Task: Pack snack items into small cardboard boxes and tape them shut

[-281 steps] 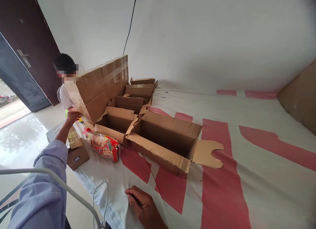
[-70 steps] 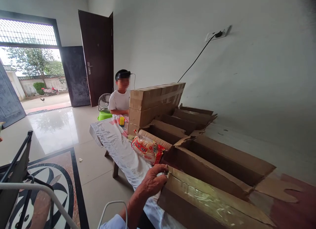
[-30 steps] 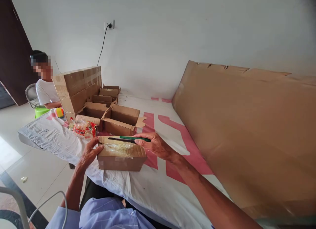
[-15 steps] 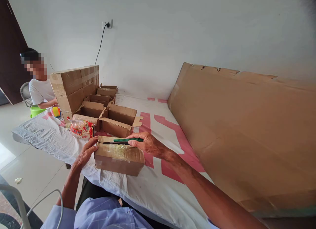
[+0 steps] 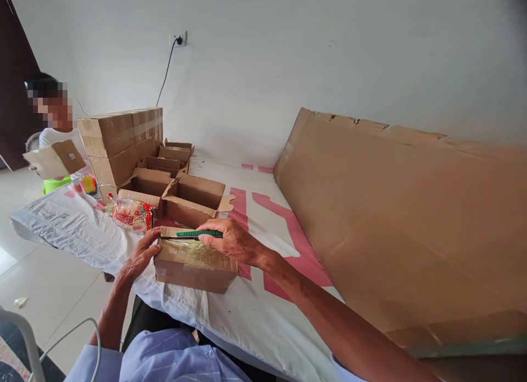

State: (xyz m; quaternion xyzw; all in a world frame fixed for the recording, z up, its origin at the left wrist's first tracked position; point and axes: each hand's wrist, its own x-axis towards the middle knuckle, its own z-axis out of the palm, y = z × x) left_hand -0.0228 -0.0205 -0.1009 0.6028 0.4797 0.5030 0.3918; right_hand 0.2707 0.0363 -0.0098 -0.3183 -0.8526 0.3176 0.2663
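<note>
Cardboard under both our hands: the small taped box [image 5: 193, 264] sits at lower centre of the frame on the cloth-covered table [image 5: 255, 310]. Our left hand [image 5: 140, 256] presses its left end, fingers curled against it. Our right hand [image 5: 233, 242] grips the green-handled knife [image 5: 193, 234], lying lengthwise along the box's far top edge, blade pointing left towards the left hand.
</note>
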